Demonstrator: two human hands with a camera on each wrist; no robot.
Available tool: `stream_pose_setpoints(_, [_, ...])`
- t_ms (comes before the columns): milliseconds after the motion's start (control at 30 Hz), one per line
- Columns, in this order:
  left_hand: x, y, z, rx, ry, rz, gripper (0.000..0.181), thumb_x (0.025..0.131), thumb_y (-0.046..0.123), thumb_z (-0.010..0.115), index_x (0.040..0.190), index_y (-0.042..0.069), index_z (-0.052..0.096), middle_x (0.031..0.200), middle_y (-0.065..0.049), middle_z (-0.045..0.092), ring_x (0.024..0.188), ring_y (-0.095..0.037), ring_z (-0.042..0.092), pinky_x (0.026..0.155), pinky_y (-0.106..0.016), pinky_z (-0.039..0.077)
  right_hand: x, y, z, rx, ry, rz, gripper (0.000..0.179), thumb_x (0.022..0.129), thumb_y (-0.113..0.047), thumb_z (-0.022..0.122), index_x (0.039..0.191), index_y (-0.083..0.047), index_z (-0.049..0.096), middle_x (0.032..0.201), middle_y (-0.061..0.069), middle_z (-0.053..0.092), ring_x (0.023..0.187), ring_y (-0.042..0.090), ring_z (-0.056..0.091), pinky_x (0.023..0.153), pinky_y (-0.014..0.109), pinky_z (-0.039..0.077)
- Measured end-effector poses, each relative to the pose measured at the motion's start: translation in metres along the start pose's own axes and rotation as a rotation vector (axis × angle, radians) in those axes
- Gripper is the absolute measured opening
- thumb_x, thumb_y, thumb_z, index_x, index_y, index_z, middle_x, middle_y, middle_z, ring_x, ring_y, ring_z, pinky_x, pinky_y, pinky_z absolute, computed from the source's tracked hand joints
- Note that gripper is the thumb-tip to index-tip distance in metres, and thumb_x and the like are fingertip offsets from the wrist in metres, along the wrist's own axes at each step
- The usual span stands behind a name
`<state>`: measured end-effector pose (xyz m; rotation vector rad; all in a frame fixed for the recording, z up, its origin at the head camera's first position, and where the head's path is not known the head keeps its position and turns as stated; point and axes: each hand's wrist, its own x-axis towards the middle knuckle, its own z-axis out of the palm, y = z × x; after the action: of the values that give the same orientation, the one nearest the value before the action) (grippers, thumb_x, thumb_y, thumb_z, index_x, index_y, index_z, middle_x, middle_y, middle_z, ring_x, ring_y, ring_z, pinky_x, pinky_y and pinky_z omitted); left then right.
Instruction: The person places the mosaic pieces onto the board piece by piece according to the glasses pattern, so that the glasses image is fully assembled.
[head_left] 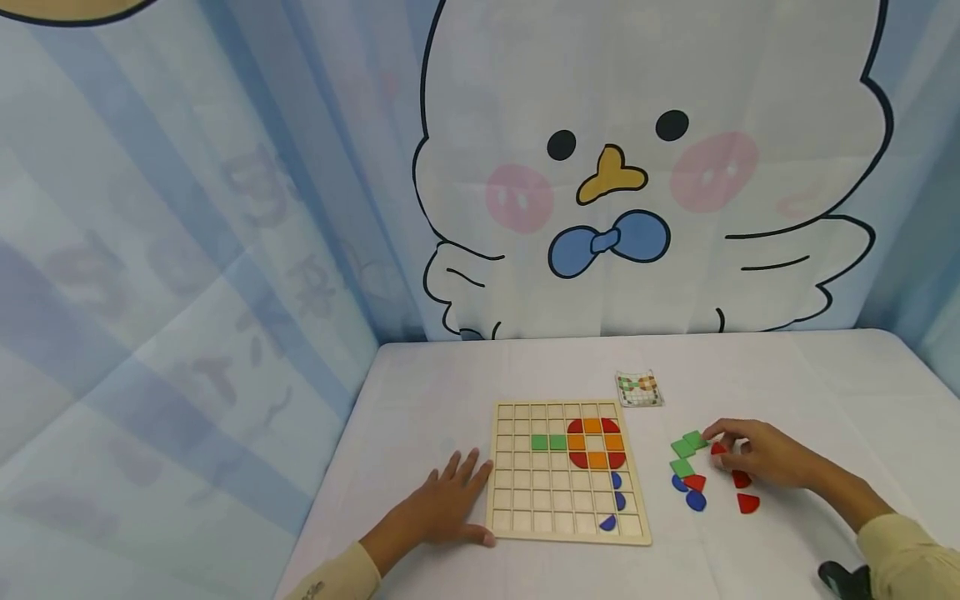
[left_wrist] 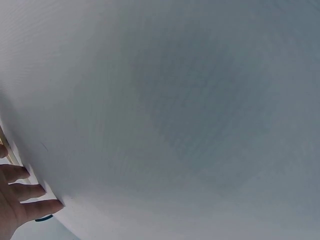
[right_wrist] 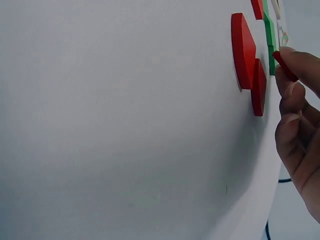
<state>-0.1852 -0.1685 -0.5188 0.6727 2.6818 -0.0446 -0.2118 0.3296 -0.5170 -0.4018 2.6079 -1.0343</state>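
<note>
My right hand [head_left: 772, 454] pinches a red quarter-circle piece [head_left: 718, 448] beside loose green squares. The right wrist view shows that red piece [right_wrist: 286, 67] between thumb and finger. My left hand [head_left: 448, 502] lies spread at the left edge of a wooden grid board [head_left: 517, 500], fingertips by its rim. On the board, red corner pieces [head_left: 577, 460] and orange squares [head_left: 597, 460] form a ring at the upper right. Green squares [head_left: 558, 442] sit left of it in a row. Blue half-circle pieces [head_left: 620, 501] lie below along the right side.
Right of the board lie loose green squares [head_left: 681, 468], blue pieces [head_left: 696, 501] and red pieces [head_left: 747, 503]. A small pattern card [head_left: 639, 392] lies behind the board's far right corner. A black object [head_left: 843, 578] is near my right sleeve. A printed curtain [head_left: 600, 300] hangs behind the white table [head_left: 442, 375].
</note>
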Motion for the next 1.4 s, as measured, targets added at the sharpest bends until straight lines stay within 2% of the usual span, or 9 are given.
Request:
stream_pose_setpoints(133, [0.000,0.002,-0.002,0.001,-0.004,-0.007,0.112,0.074,0.086,0.054,0.161,0.023,0.023,0.168,-0.012,0.019,0.152,-0.041,0.023,0.110,-0.062,0.038,0.005,-0.009,0.001,-0.005,-0.008,-0.008,0.031,0.093,-0.018,0.071,0.121,-0.005,0.066,0.092,0.004,0.058,0.062,0.012,0.053,0.053,0.025,0.050])
stream_pose_setpoints(433, [-0.001,0.002,-0.003,0.008,-0.007,-0.013,0.112,0.074,0.086,0.055,0.161,0.023,0.023,0.168,-0.011,0.020,0.152,-0.041,0.024,0.110,-0.062,0.038,0.024,-0.035,0.011,0.000,0.028,-0.025,0.028,0.091,-0.018,0.074,0.116,-0.008,0.070,0.094,0.002,0.062,0.079,0.017,0.056,0.061,0.025,0.053])
stream_pose_setpoints(533, [-0.001,0.002,-0.002,0.005,-0.007,-0.014,0.112,0.074,0.086,0.055,0.161,0.024,0.023,0.168,-0.011,0.019,0.152,-0.041,0.024,0.110,-0.062,0.038,0.033,-0.043,0.016,0.036,0.022,-0.044,0.030,0.090,-0.017,0.075,0.117,-0.006,0.069,0.093,0.003,0.062,0.076,0.018,0.058,0.063,0.026,0.055])
stream_pose_setpoints(633, [0.000,0.001,-0.001,0.005,-0.005,-0.015,0.112,0.074,0.086,0.055,0.161,0.024,0.023,0.168,-0.011,0.019,0.152,-0.040,0.024,0.111,-0.062,0.038,0.044,-0.048,0.021,0.041,0.014,-0.102,0.029,0.091,-0.018,0.074,0.117,-0.006,0.068,0.094,0.003,0.062,0.076,0.015,0.058,0.065,0.024,0.055])
stream_pose_setpoints(800, [0.003,-0.001,0.001,0.005,-0.006,-0.014,0.111,0.075,0.086,0.054,0.162,0.024,0.022,0.169,-0.010,0.018,0.153,-0.040,0.023,0.111,-0.061,0.038,0.059,-0.057,0.029,0.039,-0.009,-0.173,0.026,0.092,-0.024,0.074,0.112,-0.009,0.071,0.095,0.002,0.063,0.071,0.011,0.054,0.060,0.022,0.051])
stream_pose_setpoints(1100, [0.002,0.000,0.000,-0.004,-0.017,-0.022,0.111,0.075,0.085,0.055,0.161,0.025,0.021,0.169,-0.010,0.017,0.153,-0.040,0.022,0.112,-0.061,0.036,0.085,-0.079,0.049,0.076,-0.042,-0.189,0.036,0.089,-0.031,0.078,0.115,-0.007,0.074,0.089,0.000,0.066,0.064,0.013,0.054,0.055,0.024,0.050])
stream_pose_setpoints(1267, [0.002,0.000,0.001,-0.007,-0.011,-0.017,0.111,0.075,0.085,0.055,0.161,0.025,0.022,0.169,-0.010,0.017,0.153,-0.039,0.022,0.112,-0.061,0.037,0.097,-0.091,0.059,0.077,-0.030,-0.197,0.036,0.088,-0.033,0.078,0.115,-0.008,0.074,0.092,0.001,0.066,0.079,0.016,0.056,0.064,0.023,0.050])
stream_pose_setpoints(1367, [0.002,0.000,0.002,-0.011,-0.008,-0.018,0.111,0.075,0.085,0.055,0.161,0.025,0.022,0.169,-0.010,0.017,0.153,-0.039,0.022,0.112,-0.061,0.037,0.102,-0.097,0.065,0.083,-0.033,-0.229,0.035,0.091,-0.032,0.076,0.116,-0.007,0.074,0.103,0.004,0.070,0.088,0.015,0.055,0.070,0.022,0.049])
stream_pose_setpoints(1400, [0.001,0.000,0.002,-0.013,-0.008,-0.018,0.111,0.075,0.085,0.056,0.161,0.025,0.022,0.169,-0.010,0.017,0.153,-0.039,0.022,0.112,-0.061,0.037,0.103,-0.099,0.066,0.096,-0.045,-0.235,0.035,0.092,-0.030,0.074,0.117,-0.007,0.074,0.103,0.006,0.071,0.083,0.014,0.056,0.067,0.022,0.049])
